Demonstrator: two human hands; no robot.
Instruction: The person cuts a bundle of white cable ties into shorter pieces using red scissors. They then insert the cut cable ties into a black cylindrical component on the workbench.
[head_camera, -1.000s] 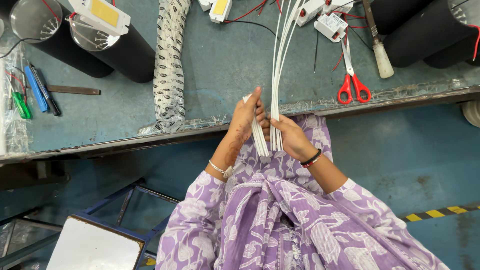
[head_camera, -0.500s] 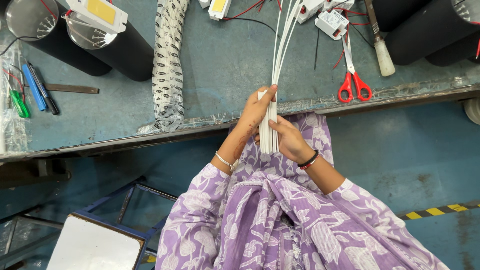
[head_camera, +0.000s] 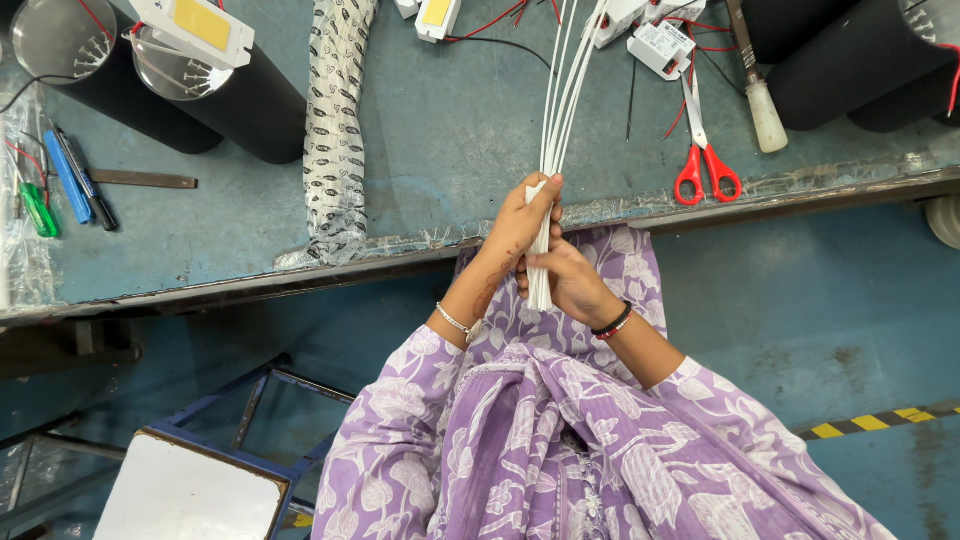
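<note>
Blue-grey workbench (head_camera: 430, 150) over a blue floor, yellow-black hazard tape at the lower right. Black cylinders (head_camera: 215, 95) stand at the top left and top right of the bench; a patterned mesh sleeve (head_camera: 335, 130) lies lengthwise near centre. Red-handled scissors (head_camera: 705, 165) sit right of centre, well apart from the hands.

Bundle of thin white strips (head_camera: 560, 100): long axis runs straight away from the person, far ends fanning out past the top of the picture, near ends squared up at the bench edge, over the lap. Left hand (head_camera: 520, 225) is clamped round the bundle higher up, fingers wrapped on it. Right hand (head_camera: 570, 285) is closed on the near ends, just below and touching the left. Both hands are on the bundle, right nearer the cut ends, left nearer the bench. Pens (head_camera: 70, 185) at far left
</note>
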